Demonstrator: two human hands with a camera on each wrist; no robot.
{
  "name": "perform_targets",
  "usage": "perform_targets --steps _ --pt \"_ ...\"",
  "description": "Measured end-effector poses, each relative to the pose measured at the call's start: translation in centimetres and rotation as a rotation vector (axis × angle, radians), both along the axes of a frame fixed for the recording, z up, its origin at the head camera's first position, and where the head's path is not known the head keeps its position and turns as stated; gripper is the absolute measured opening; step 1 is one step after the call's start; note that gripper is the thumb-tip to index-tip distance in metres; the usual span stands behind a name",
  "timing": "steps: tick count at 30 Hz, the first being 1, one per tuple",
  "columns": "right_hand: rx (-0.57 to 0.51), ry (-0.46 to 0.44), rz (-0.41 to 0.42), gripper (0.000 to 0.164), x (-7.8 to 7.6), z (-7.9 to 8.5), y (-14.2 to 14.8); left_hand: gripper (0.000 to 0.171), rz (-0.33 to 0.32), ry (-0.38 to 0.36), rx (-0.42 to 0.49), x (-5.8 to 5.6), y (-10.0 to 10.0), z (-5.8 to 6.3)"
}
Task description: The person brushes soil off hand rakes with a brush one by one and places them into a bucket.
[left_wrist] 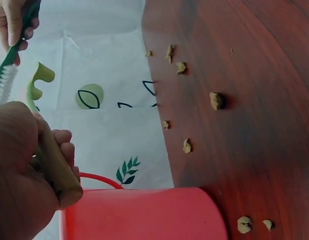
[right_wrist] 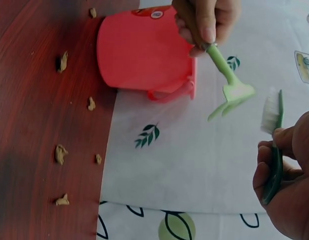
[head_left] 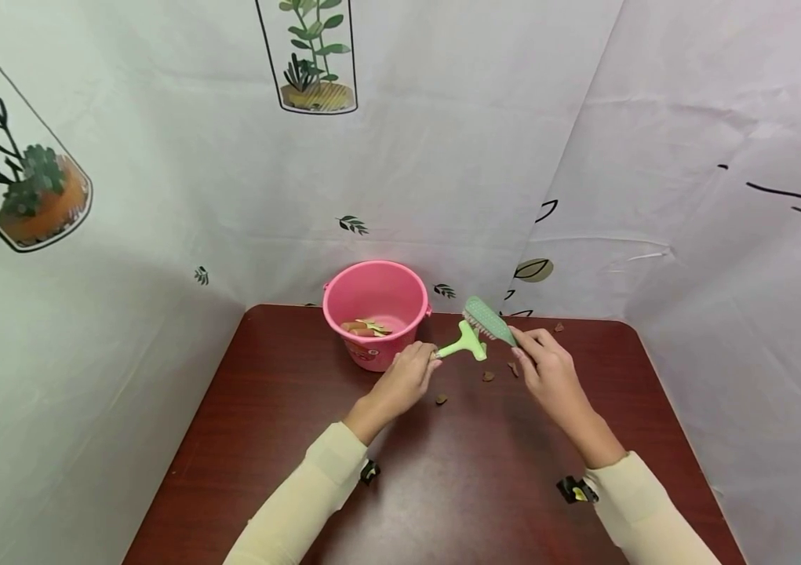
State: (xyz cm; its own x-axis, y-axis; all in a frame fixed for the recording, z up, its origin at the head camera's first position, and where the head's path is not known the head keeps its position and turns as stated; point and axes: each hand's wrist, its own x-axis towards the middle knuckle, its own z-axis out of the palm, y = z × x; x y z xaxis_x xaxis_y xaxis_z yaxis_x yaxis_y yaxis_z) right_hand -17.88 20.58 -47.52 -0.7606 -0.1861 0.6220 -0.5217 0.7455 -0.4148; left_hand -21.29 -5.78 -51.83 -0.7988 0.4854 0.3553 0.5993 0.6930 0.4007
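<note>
My left hand (head_left: 403, 378) grips the wooden handle (left_wrist: 58, 167) of a small hand rake, its light green pronged head (head_left: 469, 341) pointing right. In my right hand (head_left: 551, 369) is a green brush (head_left: 488, 318) with whitish bristles, held by its handle. The bristles face the rake head; in the right wrist view a small gap separates the two. Both tools are in the air above the table. Behind my left hand stands a pink bucket (head_left: 366, 355), with wooden-handled green tools (head_left: 365, 326) lying inside.
Several brown clods (left_wrist: 216, 101) are scattered over the dark red wooden table (head_left: 273, 408), below the tools and beside the bucket. A white printed cloth (head_left: 442, 173) hangs behind the table and along both sides.
</note>
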Motion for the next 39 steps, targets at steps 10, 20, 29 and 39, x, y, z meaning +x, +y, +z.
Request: perform_targets --steps 10,20,29,39 --pt "-0.076 -0.236 -0.012 0.032 0.5 0.1 -0.8 0.024 -0.081 -0.016 0.126 -0.2 0.1 -1.6" --pt "-0.060 -0.319 -0.037 0.031 0.3 -0.2 -0.7 0.017 -0.107 0.058 0.173 -0.3 0.0 -2.1" --pt "-0.062 -0.428 -0.066 0.030 -0.1 -1.1 0.1 0.016 -0.120 0.124 0.200 -0.2 -0.1 -2.4" --pt "-0.021 -0.470 -0.116 0.029 -0.3 -2.2 1.1 0.016 -0.110 0.129 0.190 -0.1 -0.4 -1.4"
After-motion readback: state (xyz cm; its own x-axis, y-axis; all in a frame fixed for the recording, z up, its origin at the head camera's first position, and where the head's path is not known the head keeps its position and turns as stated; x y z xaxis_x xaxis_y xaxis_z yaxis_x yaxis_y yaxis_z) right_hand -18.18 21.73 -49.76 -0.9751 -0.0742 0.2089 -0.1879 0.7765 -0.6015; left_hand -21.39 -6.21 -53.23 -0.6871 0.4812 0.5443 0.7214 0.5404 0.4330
